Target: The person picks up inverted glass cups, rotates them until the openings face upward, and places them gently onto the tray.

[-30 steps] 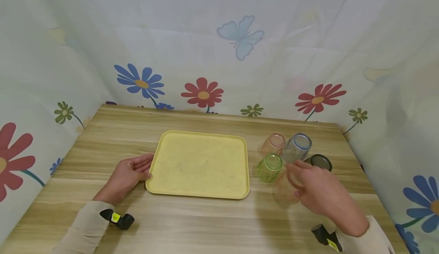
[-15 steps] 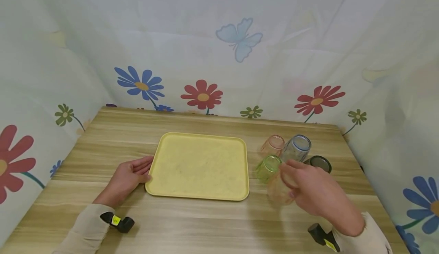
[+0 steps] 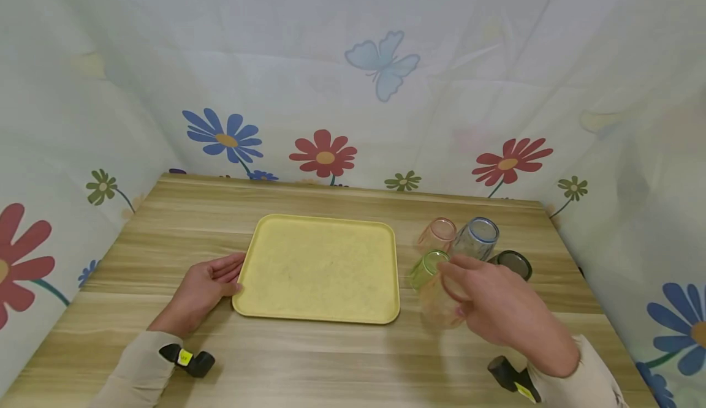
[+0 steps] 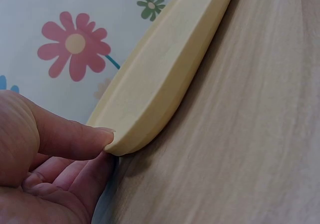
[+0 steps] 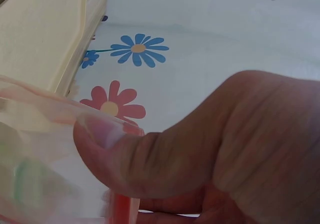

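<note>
My right hand point(image 3: 493, 294) grips a clear pinkish-orange drinking glass point(image 3: 434, 307), thumb on one side and fingers curled behind. In the right wrist view, the thick red end of this glass point(image 5: 120, 204) sits close to the thumb. A green glass point(image 3: 423, 273) stands just behind the held one and overlaps it in the head view. My left hand point(image 3: 201, 288) pinches the near-left part of a yellow rectangular tray point(image 3: 317, 273). Seen from the left wrist, the thumb presses on the tray's rim point(image 4: 112, 144) and the fingers lie beneath it.
Behind the right hand stand a pink glass point(image 3: 437, 234), a blue-rimmed glass point(image 3: 477, 236) and a dark glass point(image 3: 513, 264), clustered together. All rest on a wood-grain table point(image 3: 309, 365). A flowered curtain point(image 3: 265, 77) hangs along the back and both sides.
My right hand has moved left with the pinkish-orange glass, toward the tray and in front of the green glass. The left hand keeps its place at the tray.
</note>
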